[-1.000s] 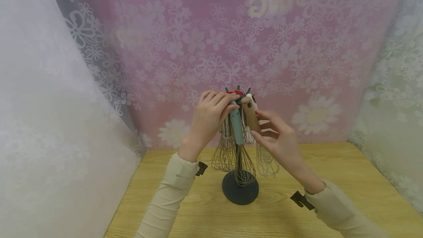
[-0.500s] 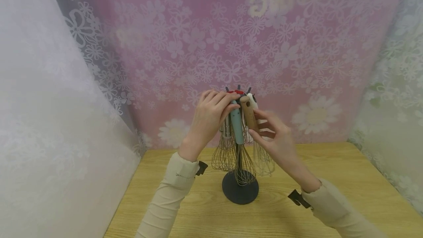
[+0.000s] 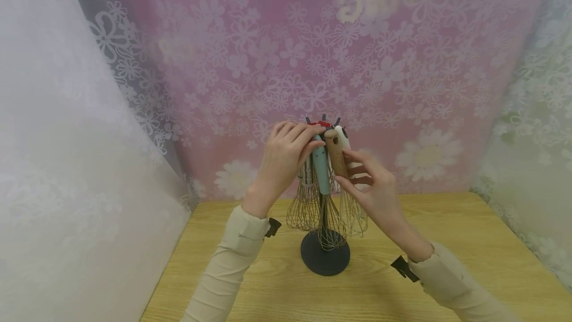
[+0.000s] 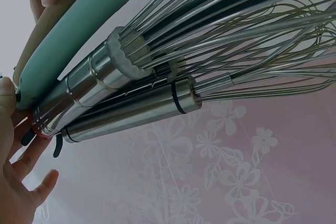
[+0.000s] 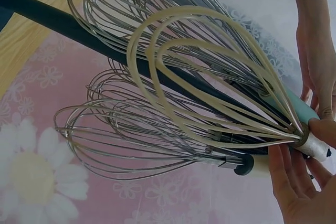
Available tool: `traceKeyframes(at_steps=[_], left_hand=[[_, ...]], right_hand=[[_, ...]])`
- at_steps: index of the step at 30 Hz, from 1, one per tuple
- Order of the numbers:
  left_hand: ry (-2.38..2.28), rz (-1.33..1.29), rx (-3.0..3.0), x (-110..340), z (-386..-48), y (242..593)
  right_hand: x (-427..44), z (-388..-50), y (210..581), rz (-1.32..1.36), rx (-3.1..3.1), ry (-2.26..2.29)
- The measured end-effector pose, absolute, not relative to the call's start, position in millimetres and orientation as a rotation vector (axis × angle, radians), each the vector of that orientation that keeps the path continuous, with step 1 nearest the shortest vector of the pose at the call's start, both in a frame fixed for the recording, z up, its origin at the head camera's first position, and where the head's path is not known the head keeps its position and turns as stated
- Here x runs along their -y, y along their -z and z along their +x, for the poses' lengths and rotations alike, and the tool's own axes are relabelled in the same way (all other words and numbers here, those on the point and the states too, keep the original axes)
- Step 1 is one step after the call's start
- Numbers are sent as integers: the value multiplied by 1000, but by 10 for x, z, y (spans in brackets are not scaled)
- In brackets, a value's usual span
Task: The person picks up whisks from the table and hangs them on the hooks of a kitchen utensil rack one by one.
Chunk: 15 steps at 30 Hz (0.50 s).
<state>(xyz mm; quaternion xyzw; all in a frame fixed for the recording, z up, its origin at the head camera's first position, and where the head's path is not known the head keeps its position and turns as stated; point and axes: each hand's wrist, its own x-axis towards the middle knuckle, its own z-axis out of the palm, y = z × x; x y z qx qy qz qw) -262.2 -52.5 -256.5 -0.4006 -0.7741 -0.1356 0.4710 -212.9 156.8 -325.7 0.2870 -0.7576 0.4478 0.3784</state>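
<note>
A black whisk stand (image 3: 325, 262) carries several hanging whisks around its top. My left hand (image 3: 282, 155) holds the stand's top, fingers over it and the thumb by the teal-handled whisk (image 3: 320, 170). In the left wrist view, metal-handled whisks (image 4: 131, 119) hang beside that teal one. My right hand (image 3: 377, 188) pinches a wooden-handled whisk (image 3: 336, 155) at the stand's right side, between thumb and fingers. Its thick tan loops (image 5: 184, 66) fill the right wrist view. Whether its handle is on a hook cannot be seen. A white-handled whisk (image 3: 343, 135) hangs just behind it.
The stand's round base rests on a wood-grain table (image 3: 250, 282). Behind rises a pink flowered curtain (image 3: 268, 73), with a pale sheet (image 3: 89, 163) on the left and another flowered one (image 3: 527, 163) on the right.
My right hand has shifted slightly left with the wooden-handled whisk, closer to the teal handle. More of the white handle shows behind it. My left hand stays in place.
</note>
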Motion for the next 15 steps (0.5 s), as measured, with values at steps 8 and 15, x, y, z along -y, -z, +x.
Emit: traceKeyframes(at_steps=[8, 15], left_hand=[[368, -992, 1911, 520, -2624, 2570], [374, -993, 1907, 513, -2616, 2574]], right_hand=[[-1580, -2103, 3274, 735, 1906, -1156], [-1585, -2102, 3318, 743, 1880, -1172]])
